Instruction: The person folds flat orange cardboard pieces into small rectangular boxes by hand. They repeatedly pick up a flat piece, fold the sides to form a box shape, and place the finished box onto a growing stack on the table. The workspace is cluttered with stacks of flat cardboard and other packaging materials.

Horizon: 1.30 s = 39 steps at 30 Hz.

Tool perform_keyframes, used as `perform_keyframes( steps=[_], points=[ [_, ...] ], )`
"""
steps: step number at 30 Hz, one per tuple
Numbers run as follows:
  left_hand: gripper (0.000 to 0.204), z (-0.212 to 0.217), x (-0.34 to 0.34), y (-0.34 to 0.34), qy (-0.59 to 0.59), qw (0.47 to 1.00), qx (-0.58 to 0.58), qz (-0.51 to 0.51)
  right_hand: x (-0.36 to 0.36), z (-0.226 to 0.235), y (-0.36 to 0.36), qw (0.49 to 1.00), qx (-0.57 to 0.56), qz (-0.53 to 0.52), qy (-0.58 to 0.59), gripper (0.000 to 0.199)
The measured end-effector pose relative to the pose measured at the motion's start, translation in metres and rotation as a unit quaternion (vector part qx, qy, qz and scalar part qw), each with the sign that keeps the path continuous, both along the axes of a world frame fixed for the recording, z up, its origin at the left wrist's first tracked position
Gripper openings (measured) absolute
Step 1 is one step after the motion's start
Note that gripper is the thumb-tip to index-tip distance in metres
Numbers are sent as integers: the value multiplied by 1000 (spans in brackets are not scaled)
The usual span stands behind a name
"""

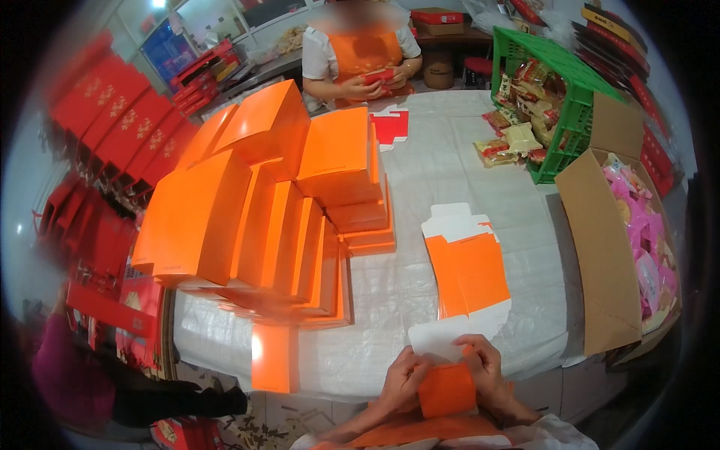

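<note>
Close to the table's near edge, I hold an orange cardboard box (pixel 448 391) with a white inner flap standing up at its far end. My left hand (pixel 405 376) is closed on its left edge, fingertips at the base of the flap. On the opposite side my right hand (pixel 484 363) grips the box, its thumb and fingers bent at the flap. Just beyond my hands lie several flat orange box blanks (pixel 469 274) with white tabs. To the left rises a big stack of orange boxes (pixel 199 217), one lower box (pixel 274 358) jutting over the near edge.
Across the white-covered table (pixel 390 300), a person (pixel 360 60) in an orange apron handles a red box near a red blank (pixel 391 127). A green crate (pixel 559 127) spills wrapped snacks. A carton (pixel 600 247) holds pink packets. Red boxes (pixel 112 112) pile up left, near another person (pixel 71 371).
</note>
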State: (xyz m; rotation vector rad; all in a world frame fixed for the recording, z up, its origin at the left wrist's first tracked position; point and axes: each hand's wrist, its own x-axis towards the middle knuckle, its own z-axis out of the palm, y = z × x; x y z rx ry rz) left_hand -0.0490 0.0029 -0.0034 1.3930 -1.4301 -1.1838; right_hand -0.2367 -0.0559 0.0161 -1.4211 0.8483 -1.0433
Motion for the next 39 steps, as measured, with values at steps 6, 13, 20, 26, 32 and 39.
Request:
perform_keyframes(
  steps=[6,13,20,26,32,39],
  points=[
    [18,10,-41,-7,331,900,-190,212,17,5,2,972,59,-119,-195,18],
    [22,7,-25,-12,134,966,-191,110,4,4,-4,997,-17,19,-75,23],
    [25,24,-27,-16,96,981,-113,125,7,15,-8,999,43,-3,-24,15],
    [19,26,-13,-20,53,992,-98,57,7,16,-11,1000,-8,16,13,10],
    [18,34,-11,-19,46,997,-45,50,8,16,-10,999,36,1,3,6],
    [19,35,-9,-15,-51,988,-141,26,0,8,-6,996,-33,-9,81,14]
  ],
)
